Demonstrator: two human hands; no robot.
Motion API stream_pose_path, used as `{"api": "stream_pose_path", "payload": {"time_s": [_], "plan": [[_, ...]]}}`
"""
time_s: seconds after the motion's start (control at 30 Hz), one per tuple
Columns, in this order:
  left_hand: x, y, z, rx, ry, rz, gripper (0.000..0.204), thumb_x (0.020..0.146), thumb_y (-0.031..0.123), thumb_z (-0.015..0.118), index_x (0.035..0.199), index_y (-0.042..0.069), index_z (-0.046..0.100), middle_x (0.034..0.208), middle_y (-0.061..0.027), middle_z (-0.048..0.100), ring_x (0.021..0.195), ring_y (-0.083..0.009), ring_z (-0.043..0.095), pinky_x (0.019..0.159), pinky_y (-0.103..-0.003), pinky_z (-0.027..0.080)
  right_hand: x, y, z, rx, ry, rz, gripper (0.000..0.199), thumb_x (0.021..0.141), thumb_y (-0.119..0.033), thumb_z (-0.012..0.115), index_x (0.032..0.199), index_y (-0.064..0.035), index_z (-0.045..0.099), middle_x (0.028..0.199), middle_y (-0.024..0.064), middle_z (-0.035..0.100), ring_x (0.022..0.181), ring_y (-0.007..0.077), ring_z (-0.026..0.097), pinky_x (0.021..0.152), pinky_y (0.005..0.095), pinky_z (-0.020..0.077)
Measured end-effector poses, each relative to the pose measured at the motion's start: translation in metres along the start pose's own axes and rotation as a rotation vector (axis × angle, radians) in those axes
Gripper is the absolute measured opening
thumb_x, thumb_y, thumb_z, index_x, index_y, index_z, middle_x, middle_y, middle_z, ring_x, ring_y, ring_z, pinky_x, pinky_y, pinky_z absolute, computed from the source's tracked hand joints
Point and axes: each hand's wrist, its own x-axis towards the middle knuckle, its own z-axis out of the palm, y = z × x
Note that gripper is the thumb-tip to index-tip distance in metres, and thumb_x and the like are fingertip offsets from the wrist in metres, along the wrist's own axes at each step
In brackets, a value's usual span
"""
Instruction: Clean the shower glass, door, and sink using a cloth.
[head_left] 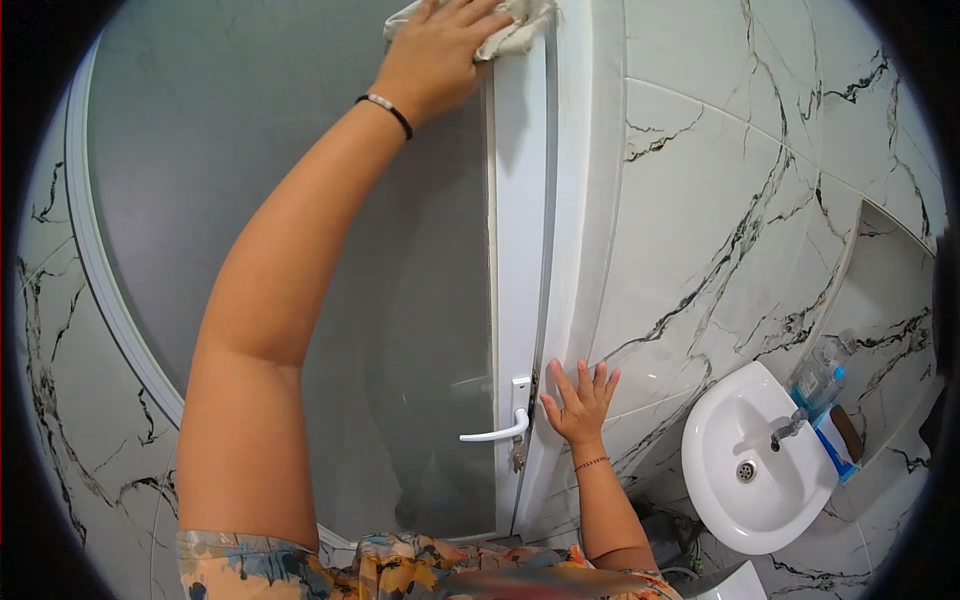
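Note:
My left hand (438, 52) reaches high up and presses a pale cloth (510, 30) against the top of a white door frame (520, 220) with a frosted glass pane (300, 200). A dark bracelet sits on that wrist. My right hand (580, 403) rests flat, fingers spread, on the white frame edge and marble wall beside the door, just right of the white lever handle (495, 433). It holds nothing.
White marble tiles with black veins (740, 200) cover the walls. A white washbasin (755, 470) with a metal tap (787, 428) hangs at the lower right. A clear plastic bottle (822, 370) and a blue-and-white box stand in a wall niche beside it.

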Motion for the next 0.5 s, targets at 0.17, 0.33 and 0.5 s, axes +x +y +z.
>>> {"api": "stream_pose_path", "payload": {"time_s": [0.17,0.33,0.5], "plan": [[-0.054,0.054,0.021,-0.101,-0.070,0.296,0.042,0.080,0.011,0.051,0.122,0.018,0.051,0.137,-0.0059,0.040,0.128,-0.0217,0.036,0.106,-0.041,0.027,0.000,0.002,0.001,-0.011,-0.001,0.001,0.043,0.084,-0.042,0.052,0.125,-0.0284,0.053,0.149,0.0050,0.017,0.138,0.0289,0.007,0.110,0.0501,0.0029],[-0.042,0.025,0.016,-0.241,-0.183,0.466,0.054,0.079,0.003,0.048,0.129,0.022,0.045,0.142,-0.0047,0.033,0.131,-0.0224,0.031,0.109,-0.040,0.023,-0.001,0.001,0.002,-0.005,0.000,-0.008,0.041,0.085,-0.042,0.051,0.123,-0.0283,0.055,0.149,0.0051,0.017,0.138,0.0285,0.006,0.110,0.0499,0.0022],[0.009,-0.041,0.006,-0.021,0.084,0.096,0.048,0.081,0.009,0.048,0.129,0.013,0.045,0.134,-0.0115,0.042,0.124,-0.0259,0.038,0.104,-0.039,0.028,-0.002,0.001,0.000,0.000,0.017,-0.008,0.037,0.085,-0.039,0.050,0.119,-0.0263,0.059,0.149,0.0056,0.018,0.138,0.0282,0.007,0.110,0.0499,0.0032]]}}
